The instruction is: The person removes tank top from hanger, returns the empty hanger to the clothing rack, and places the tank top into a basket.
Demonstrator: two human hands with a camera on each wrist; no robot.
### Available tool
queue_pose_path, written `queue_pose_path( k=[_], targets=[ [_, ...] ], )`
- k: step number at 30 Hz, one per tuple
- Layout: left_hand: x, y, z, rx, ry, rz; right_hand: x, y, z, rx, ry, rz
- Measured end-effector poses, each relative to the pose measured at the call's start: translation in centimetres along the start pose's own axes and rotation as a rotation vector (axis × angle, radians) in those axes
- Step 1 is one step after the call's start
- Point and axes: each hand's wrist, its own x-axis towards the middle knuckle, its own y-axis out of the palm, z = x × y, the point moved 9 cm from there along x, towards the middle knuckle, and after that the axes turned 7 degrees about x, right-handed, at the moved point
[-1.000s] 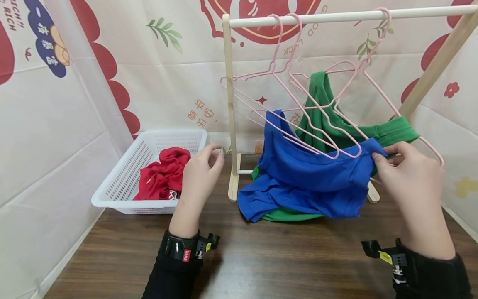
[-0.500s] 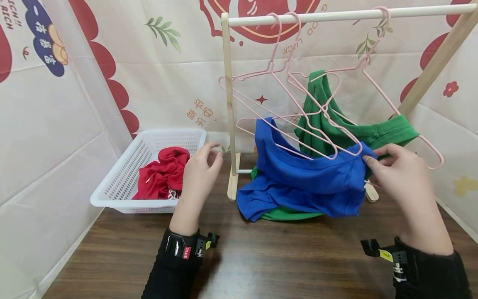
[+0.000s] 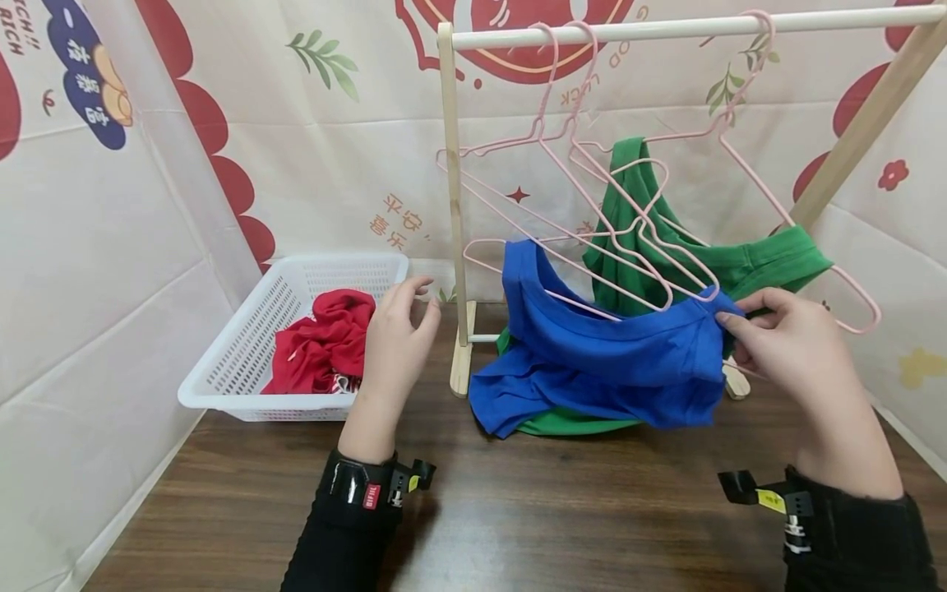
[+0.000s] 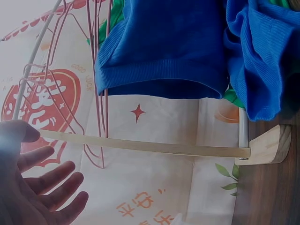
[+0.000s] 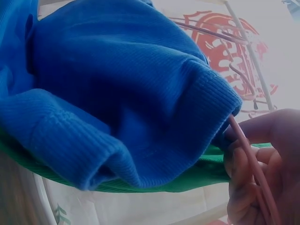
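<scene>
A blue tank top (image 3: pixel 614 366) is draped over a pink hanger (image 5: pixel 253 164) whose hook is off the rail. My right hand (image 3: pixel 795 345) pinches the top's right shoulder strap together with that hanger's end; the wrist view shows the pink wire running through the curled fingers. My left hand (image 3: pixel 399 329) hovers beside the rack's left post, fingers loosely bent and holding nothing. Behind the blue top, a green tank top (image 3: pixel 773 261) hangs on another pink hanger, partly hidden. Two bare pink hangers (image 3: pixel 547 107) hang in front on the rail.
The rack has a white rail (image 3: pixel 666 30) and wooden posts (image 3: pixel 453 205). At left, a white plastic basket (image 3: pixel 214 362) holds red clothing (image 3: pixel 325 345). All of it stands on a brown wooden table (image 3: pixel 562 510) before a printed cloth backdrop (image 3: pixel 333 181).
My right hand has moved slightly left, bringing the blue top and its hanger left and a little lower. The hanger's hook has also swung left. My left hand stays nearly still.
</scene>
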Motion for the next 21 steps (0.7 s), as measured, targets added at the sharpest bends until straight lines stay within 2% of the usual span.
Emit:
queue_pose_path(
  k=[6,12,21],
  targets=[
    [0.0,0.0,0.0,0.015,0.008,-0.002,0.1,0.1,-0.4,0.056,0.006,0.073],
    [0.0,0.0,0.0,0.026,0.036,-0.018,0.1,0.8,-0.1,0.058,0.000,0.137],
    [-0.2,1.5,-1.5,0.084,0.190,0.003,0.0,2.5,0.2,0.084,-0.035,0.219]
  ],
)
